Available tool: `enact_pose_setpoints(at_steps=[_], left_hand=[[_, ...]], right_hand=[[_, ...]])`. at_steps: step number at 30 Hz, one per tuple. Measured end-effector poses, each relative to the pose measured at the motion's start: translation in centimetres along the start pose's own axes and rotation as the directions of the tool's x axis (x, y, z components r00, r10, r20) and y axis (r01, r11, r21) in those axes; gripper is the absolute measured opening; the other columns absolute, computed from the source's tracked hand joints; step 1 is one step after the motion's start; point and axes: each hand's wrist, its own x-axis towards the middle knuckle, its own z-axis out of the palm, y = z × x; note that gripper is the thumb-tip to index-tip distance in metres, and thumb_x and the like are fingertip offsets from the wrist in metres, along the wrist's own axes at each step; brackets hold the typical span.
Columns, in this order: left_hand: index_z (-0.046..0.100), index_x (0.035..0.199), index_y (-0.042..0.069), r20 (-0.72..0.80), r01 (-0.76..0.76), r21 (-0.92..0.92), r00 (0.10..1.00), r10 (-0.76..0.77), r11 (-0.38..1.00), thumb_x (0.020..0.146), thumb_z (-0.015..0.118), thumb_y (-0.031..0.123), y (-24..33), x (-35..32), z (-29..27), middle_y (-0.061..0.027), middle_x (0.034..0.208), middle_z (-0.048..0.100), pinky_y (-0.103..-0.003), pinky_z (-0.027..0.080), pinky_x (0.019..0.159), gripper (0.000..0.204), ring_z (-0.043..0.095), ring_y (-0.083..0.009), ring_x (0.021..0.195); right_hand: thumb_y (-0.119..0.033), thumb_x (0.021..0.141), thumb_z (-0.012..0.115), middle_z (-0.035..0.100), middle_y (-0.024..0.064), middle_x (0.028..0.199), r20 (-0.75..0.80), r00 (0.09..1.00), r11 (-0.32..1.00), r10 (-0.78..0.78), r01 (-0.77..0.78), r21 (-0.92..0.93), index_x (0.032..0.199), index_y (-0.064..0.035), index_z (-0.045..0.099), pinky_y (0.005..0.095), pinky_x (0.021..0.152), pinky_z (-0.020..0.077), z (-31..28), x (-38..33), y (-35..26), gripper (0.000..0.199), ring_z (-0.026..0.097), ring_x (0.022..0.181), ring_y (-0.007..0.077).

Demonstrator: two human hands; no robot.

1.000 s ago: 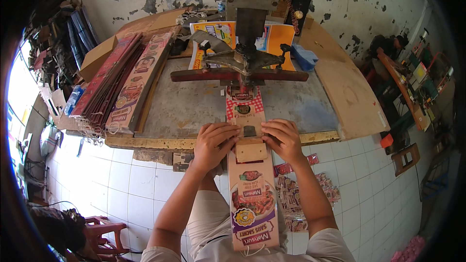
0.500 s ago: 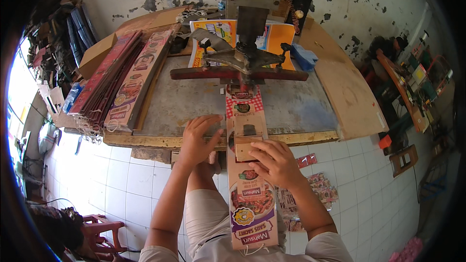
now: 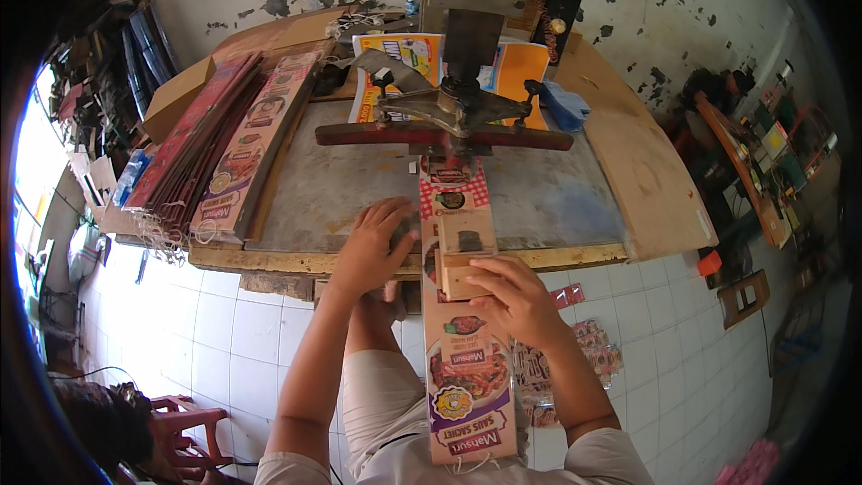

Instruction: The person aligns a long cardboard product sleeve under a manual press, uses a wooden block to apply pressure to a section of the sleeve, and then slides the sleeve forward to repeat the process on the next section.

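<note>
A long printed cardboard strip (image 3: 469, 328), brown with food pictures and white strings at its near end, runs from under the press to my lap. On the strip stands a small wooden block (image 3: 463, 282) with a dark patch on its far part. My right hand (image 3: 519, 304) grips the block's right side, thumb and fingers around it. Left of the strip, my left hand (image 3: 370, 247) rests at the table's front edge, fingers slightly bent and apart, holding nothing. The press head (image 3: 453, 130), a dark metal frame with a red bar, sits over the strip's far end.
At the left lie a stack of red-edged printed strips (image 3: 193, 130) and a brown stack of strips (image 3: 256, 139). A metal plate (image 3: 341, 189) covers the tabletop. Small printed packs (image 3: 588, 355) lie on the tiled floor at right. A red stool (image 3: 193, 422) stands at lower left.
The wooden block and strip have shifted slightly to the right, the right hand still gripping the block. My left hand has moved a little, with its fingers a bit closer to the strip.
</note>
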Motion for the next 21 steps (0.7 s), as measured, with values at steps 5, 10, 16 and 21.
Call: enact_pose_setpoints(at_steps=[5,10,16,21], left_hand=[[0.069,0.151,0.008,0.079,-0.08,0.099,0.994,0.073,0.992,0.1,0.08,0.03,0.4,0.4,0.2,-0.0124,0.164,0.063,-0.055,0.037,0.132,0.056,0.052,-0.0364,0.157],[0.07,0.147,0.008,0.05,-0.1,0.123,0.994,0.094,0.987,0.099,0.079,0.035,0.2,0.3,0.6,-0.0111,0.161,0.066,-0.059,0.037,0.131,0.056,0.054,-0.036,0.155],[0.071,0.145,0.007,0.041,-0.098,0.159,0.995,0.093,0.982,0.097,0.08,0.04,0.0,0.5,1.0,-0.01,0.159,0.067,-0.062,0.039,0.129,0.059,0.055,-0.0357,0.153],[0.071,0.146,0.009,0.043,-0.098,0.14,0.995,0.093,0.985,0.097,0.079,0.04,0.3,0.6,0.8,-0.0103,0.16,0.067,-0.062,0.039,0.129,0.058,0.055,-0.0364,0.153]], right_hand=[[-0.01,0.087,0.092,0.072,0.0112,0.145,-0.104,0.994,0.996,0.015,-0.006,0.085,0.135,-0.0063,0.075,0.0501,0.107,0.0607,-1.6,-0.1,0.3,0.051,0.07,0.131,0.0359],[-0.009,0.086,0.092,0.072,0.0107,0.145,-0.1,0.995,0.997,0.001,0.007,0.08,0.135,-0.0067,0.075,0.05,0.107,0.0611,-1.6,0.2,0.4,0.052,0.07,0.131,0.0362],[-0.001,0.083,0.091,0.072,0.0113,0.145,-0.062,0.997,0.991,0.041,-0.033,0.132,0.136,-0.0074,0.075,0.0481,0.105,0.0614,-1.0,1.5,1.6,0.056,0.069,0.131,0.0361],[-0.002,0.09,0.088,0.071,0.0099,0.146,0.006,0.997,0.991,0.072,-0.073,0.113,0.136,-0.0068,0.075,0.0463,0.106,0.0614,0.4,4.0,4.3,0.048,0.068,0.133,0.0352]])
